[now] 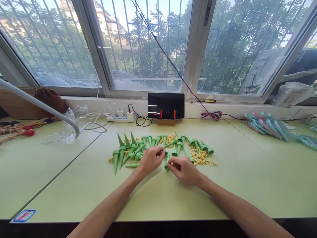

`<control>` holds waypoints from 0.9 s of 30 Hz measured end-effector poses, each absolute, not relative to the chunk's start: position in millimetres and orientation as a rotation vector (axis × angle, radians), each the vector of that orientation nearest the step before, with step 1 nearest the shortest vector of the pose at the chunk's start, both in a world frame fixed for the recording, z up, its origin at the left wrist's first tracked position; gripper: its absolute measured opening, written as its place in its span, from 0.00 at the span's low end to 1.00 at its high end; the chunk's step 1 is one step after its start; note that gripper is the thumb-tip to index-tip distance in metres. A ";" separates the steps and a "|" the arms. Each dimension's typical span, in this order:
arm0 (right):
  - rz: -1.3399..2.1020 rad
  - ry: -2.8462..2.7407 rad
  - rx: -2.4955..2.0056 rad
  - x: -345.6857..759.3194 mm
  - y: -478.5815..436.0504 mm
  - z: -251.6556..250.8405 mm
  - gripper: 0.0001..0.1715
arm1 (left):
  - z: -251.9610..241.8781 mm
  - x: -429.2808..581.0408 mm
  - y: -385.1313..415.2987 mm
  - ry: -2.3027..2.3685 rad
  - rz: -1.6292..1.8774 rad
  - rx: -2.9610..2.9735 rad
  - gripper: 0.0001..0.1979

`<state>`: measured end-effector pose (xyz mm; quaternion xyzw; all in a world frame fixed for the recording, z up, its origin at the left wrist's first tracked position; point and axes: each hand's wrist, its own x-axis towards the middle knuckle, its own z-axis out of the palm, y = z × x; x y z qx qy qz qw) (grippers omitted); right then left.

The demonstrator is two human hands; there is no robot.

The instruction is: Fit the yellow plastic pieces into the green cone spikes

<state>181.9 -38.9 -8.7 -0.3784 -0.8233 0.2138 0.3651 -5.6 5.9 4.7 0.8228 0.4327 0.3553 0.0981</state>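
Several green plastic cone spikes [133, 148] lie scattered on the pale green table [74, 178], mixed with small yellow pieces [201, 158]. My left hand [151, 159] is curled, its fingertips pinched on something small I cannot make out. My right hand [184, 169] is closed in a pinch on the lower end of one green spike [167, 161], which lies between the two hands. Both hands sit at the near edge of the pile.
A black stand with a phone [167, 114] leans at the window ledge. A white power strip [121, 117] with cables sits to its left. A white lamp arm [42, 107] crosses the left side. Teal packets [272, 127] lie at the right; red-tipped items [17, 129] at far left.
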 end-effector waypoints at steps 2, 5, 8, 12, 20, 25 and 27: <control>0.508 -2.094 -0.985 183.1 -37.0 -8.6 0.10 | 3.9 -4.4 5.9 1.268 1.050 2.438 0.12; 0.397 -2.001 -1.045 190.2 -29.6 -6.2 0.11 | 4.1 -3.3 5.5 1.251 1.066 2.433 0.13; 0.235 -1.876 -1.168 204.2 -17.1 -2.8 0.10 | 5.5 -2.8 5.1 1.232 1.076 2.420 0.13; 0.038 -1.750 -1.452 229.1 2.6 -0.6 0.11 | 6.9 -1.9 4.5 1.214 1.077 2.400 0.14; -0.001 -1.939 -1.970 257.7 17.8 -6.0 0.08 | 6.6 0.3 4.7 1.194 1.071 2.427 0.15; 0.023 -1.991 -2.135 256.9 15.7 -6.5 0.09 | 6.9 0.4 4.4 1.200 1.052 2.434 0.16; 0.039 -2.006 -2.171 256.8 15.8 -7.2 0.09 | 6.9 0.3 4.1 1.198 1.045 2.434 0.16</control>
